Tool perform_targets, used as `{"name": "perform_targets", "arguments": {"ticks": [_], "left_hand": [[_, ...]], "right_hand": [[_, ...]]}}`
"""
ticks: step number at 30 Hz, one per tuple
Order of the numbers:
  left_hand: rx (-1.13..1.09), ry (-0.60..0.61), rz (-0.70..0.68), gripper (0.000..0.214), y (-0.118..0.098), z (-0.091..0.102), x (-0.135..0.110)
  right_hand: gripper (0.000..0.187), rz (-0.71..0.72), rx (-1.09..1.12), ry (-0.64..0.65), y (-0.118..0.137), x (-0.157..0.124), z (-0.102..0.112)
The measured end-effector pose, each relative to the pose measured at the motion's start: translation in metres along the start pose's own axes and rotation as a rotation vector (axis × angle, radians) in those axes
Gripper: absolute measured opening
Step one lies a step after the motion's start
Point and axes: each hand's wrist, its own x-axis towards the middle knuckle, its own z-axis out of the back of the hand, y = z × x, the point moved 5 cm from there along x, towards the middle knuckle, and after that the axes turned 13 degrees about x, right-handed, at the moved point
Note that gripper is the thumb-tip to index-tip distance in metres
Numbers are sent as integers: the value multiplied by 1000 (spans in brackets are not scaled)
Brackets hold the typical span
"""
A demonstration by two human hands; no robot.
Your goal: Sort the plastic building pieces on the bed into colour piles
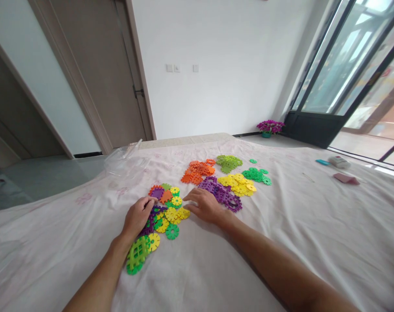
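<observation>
A mixed heap of plastic interlocking pieces lies on the cloth between my hands, with yellow discs (pixel 171 214), green discs (pixel 172 231), a purple piece (pixel 151 223) and an orange piece (pixel 166 196). My left hand (pixel 138 216) rests at the heap's left edge, its fingers curled together; whatever they hold is hidden. Over on the heap's right side, my right hand (pixel 203 204) is open, thumb and fingers apart, close to the yellow discs. Nearest my left forearm lies a light-green lattice piece (pixel 138 252).
Colour-sorted piles lie beyond my right hand: orange (pixel 197 172), light green (pixel 229 163), purple (pixel 221 193), yellow (pixel 238 185) and green (pixel 255 174). Clear plastic packaging (pixel 122 160) sits at the back left. A pink cloth (pixel 346 178) lies at right on the pale bedsheet (pixel 301 225).
</observation>
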Motion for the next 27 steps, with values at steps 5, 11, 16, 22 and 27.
{"name": "perform_targets", "arguments": {"ticks": [5, 11, 16, 22, 27], "left_hand": [[4, -1, 1, 33, -1, 0, 0], [2, 0, -5, 34, -1, 0, 0], [-3, -8, -5, 34, 0, 0, 0], [-6, 0, 3, 35, 1, -1, 0], [8, 2, 5, 36, 0, 0, 0]], "right_hand": [[40, 69, -32, 165, 14, -4, -19], [32, 111, -31, 186, 13, -4, -19], [30, 91, -64, 144, 5, -5, -20], [29, -31, -115, -15, -11, -5, -4], [27, -170, -195, -185, -31, -5, 27]]}}
